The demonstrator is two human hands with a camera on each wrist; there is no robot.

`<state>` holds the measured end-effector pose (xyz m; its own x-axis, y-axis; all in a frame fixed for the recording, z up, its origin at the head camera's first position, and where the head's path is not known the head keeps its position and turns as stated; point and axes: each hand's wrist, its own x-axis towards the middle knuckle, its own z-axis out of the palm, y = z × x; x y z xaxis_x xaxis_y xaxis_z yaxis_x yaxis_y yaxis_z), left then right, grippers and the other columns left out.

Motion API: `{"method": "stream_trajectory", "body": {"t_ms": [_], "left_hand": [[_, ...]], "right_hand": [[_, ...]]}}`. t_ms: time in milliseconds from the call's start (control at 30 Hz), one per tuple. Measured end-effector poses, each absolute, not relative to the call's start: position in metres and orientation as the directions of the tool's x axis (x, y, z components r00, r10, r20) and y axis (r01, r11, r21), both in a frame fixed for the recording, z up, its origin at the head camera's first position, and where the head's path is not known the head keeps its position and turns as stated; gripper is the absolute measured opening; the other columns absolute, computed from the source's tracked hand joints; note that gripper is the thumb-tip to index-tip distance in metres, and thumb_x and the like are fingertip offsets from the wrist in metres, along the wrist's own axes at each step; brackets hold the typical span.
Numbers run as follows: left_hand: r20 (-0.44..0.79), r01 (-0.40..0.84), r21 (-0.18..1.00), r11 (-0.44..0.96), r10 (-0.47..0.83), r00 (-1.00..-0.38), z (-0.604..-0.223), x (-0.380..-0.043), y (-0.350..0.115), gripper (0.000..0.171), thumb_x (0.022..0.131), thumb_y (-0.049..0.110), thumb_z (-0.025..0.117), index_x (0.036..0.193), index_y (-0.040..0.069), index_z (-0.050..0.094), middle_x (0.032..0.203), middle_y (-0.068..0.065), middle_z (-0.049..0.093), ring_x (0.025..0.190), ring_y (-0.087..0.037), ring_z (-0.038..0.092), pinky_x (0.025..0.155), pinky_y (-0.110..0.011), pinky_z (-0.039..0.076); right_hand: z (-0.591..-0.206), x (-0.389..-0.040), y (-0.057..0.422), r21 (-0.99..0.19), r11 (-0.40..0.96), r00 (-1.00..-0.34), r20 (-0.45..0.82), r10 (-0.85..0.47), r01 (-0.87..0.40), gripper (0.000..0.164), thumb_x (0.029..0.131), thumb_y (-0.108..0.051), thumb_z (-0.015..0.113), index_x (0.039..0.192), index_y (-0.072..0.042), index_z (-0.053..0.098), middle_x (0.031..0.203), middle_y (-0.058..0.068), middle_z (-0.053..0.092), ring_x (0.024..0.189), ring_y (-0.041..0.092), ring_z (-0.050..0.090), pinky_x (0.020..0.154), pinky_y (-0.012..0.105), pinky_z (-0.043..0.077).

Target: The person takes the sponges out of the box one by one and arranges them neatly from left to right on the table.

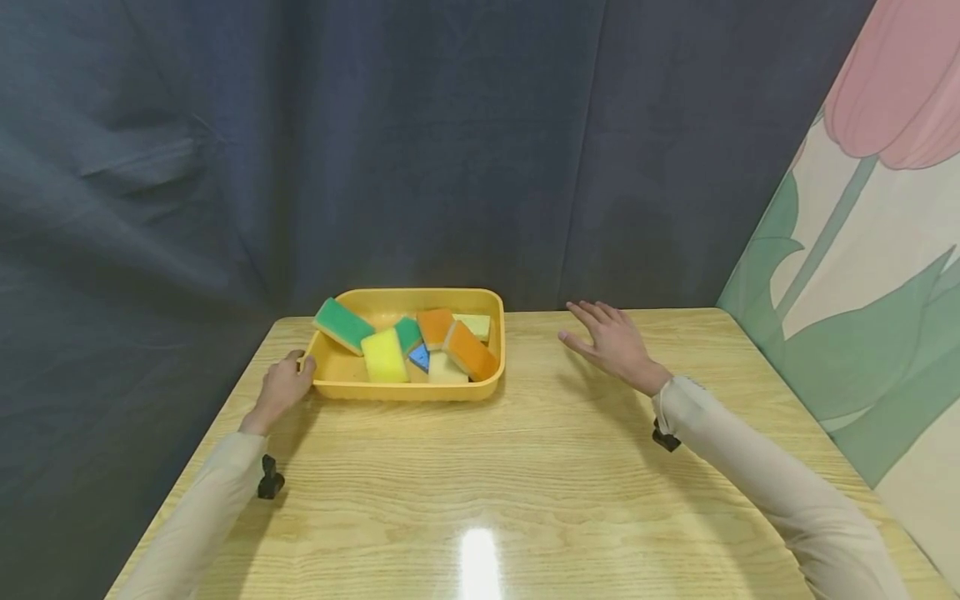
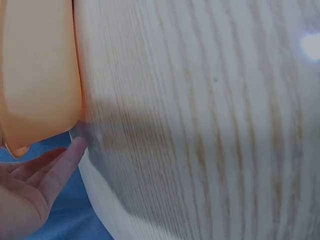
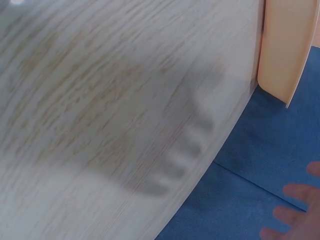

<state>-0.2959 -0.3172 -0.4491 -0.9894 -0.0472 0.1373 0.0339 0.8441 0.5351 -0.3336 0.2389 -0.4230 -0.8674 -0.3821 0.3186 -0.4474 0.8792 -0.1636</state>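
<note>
A yellow plastic tray (image 1: 408, 392) stands near the table's back edge and holds several sponges. My left hand (image 1: 281, 389) grips its left side, with the thumb at the rim. In the left wrist view, the fingers (image 2: 60, 172) of this hand reach along the tray's outer wall (image 2: 40, 65). Inside the tray are a green sponge (image 1: 342, 325) leaning over the left rim, a yellow sponge (image 1: 385, 357), an orange sponge (image 1: 471, 352) and a partly hidden blue piece (image 1: 420, 357). To the right of the tray, apart from it, my right hand (image 1: 613, 343) is raised with fingers extended, holding nothing.
The wooden table (image 1: 420, 483) reaches back to a dark blue curtain (image 1: 465, 150). On the right rises a wall (image 1: 787, 250) painted with a pink tulip and green leaves. A bright light reflection lies on the table's near part.
</note>
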Motion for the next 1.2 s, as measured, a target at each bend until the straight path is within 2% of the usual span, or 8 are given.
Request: {"method": "stream_trajectory", "body": {"t_ms": [200, 267, 367, 433, 533, 767, 1200], "left_hand": [[0.123, 0.031, 0.543, 0.839, -0.043, -0.991, -0.45, -0.297, -0.316, 0.055, 0.104, 0.023, 0.028, 0.136, -0.02, 0.039, 0.124, -0.043, 0.05, 0.112, -0.057, 0.052, 0.092, -0.063, 0.042], [0.123, 0.037, 0.548, 0.836, -0.037, -0.992, -0.45, -0.297, -0.316, 0.053, 0.104, 0.021, 0.028, 0.134, -0.02, 0.042, 0.12, -0.042, 0.053, 0.106, -0.054, 0.054, 0.089, -0.062, 0.044], [0.132, 0.052, 0.549, 0.834, -0.026, -0.991, -0.449, -0.297, -0.315, 0.046, 0.103, 0.019, 0.028, 0.12, -0.017, 0.05, 0.099, -0.034, 0.058, 0.088, -0.044, 0.057, 0.077, -0.055, 0.046], [0.14, 0.06, 0.55, 0.833, -0.02, -0.99, -0.449, -0.297, -0.315, 0.038, 0.103, 0.017, 0.028, 0.107, -0.013, 0.052, 0.083, -0.023, 0.054, 0.076, -0.035, 0.052, 0.067, -0.047, 0.043], [0.146, 0.065, 0.551, 0.832, -0.02, -0.989, -0.45, -0.298, -0.315, 0.031, 0.103, 0.016, 0.028, 0.095, -0.005, 0.05, 0.074, -0.014, 0.047, 0.069, -0.029, 0.048, 0.062, -0.041, 0.04], [0.115, 0.047, 0.592, 0.804, -0.026, -0.993, -0.454, -0.298, -0.312, 0.037, 0.104, 0.015, 0.027, 0.106, -0.012, 0.052, 0.086, -0.024, 0.059, 0.076, -0.034, 0.062, 0.066, -0.043, 0.05], [0.09, 0.024, 0.599, 0.801, -0.038, -0.995, -0.451, -0.296, -0.309, 0.036, 0.104, 0.013, 0.026, 0.102, -0.012, 0.052, 0.087, -0.026, 0.06, 0.07, -0.03, 0.067, 0.067, -0.042, 0.054]], "right_hand": [[-0.424, -0.333, 0.236, -0.178, 0.866, -0.862, 0.311, -0.4, -0.466, 0.071, 0.099, -0.053, 0.05, 0.152, -0.008, 0.037, 0.149, 0.023, 0.041, 0.135, 0.048, 0.034, 0.11, 0.062, 0.024], [-0.424, -0.332, 0.234, -0.184, 0.864, -0.861, 0.313, -0.401, -0.469, 0.071, 0.098, -0.053, 0.051, 0.152, -0.008, 0.037, 0.148, 0.024, 0.042, 0.135, 0.048, 0.035, 0.11, 0.062, 0.024], [-0.424, -0.332, 0.232, -0.189, 0.862, -0.861, 0.312, -0.402, -0.471, 0.071, 0.098, -0.053, 0.051, 0.152, -0.008, 0.037, 0.147, 0.023, 0.043, 0.134, 0.047, 0.036, 0.11, 0.061, 0.024], [-0.425, -0.332, 0.231, -0.195, 0.862, -0.863, 0.308, -0.4, -0.468, 0.071, 0.098, -0.053, 0.051, 0.152, -0.009, 0.037, 0.147, 0.023, 0.043, 0.134, 0.046, 0.036, 0.11, 0.061, 0.024], [-0.425, -0.332, 0.229, -0.198, 0.864, -0.868, 0.3, -0.395, -0.462, 0.071, 0.098, -0.054, 0.05, 0.152, -0.01, 0.038, 0.147, 0.022, 0.043, 0.134, 0.046, 0.037, 0.11, 0.061, 0.025], [-0.429, -0.331, 0.226, -0.202, 0.856, -0.86, 0.314, -0.403, -0.476, 0.07, 0.098, -0.053, 0.053, 0.149, -0.007, 0.042, 0.144, 0.021, 0.046, 0.131, 0.046, 0.041, 0.106, 0.061, 0.03], [-0.429, -0.33, 0.216, -0.201, 0.847, -0.851, 0.319, -0.418, -0.491, 0.069, 0.096, -0.054, 0.054, 0.146, -0.007, 0.047, 0.143, 0.021, 0.049, 0.129, 0.045, 0.044, 0.107, 0.058, 0.031]]}}
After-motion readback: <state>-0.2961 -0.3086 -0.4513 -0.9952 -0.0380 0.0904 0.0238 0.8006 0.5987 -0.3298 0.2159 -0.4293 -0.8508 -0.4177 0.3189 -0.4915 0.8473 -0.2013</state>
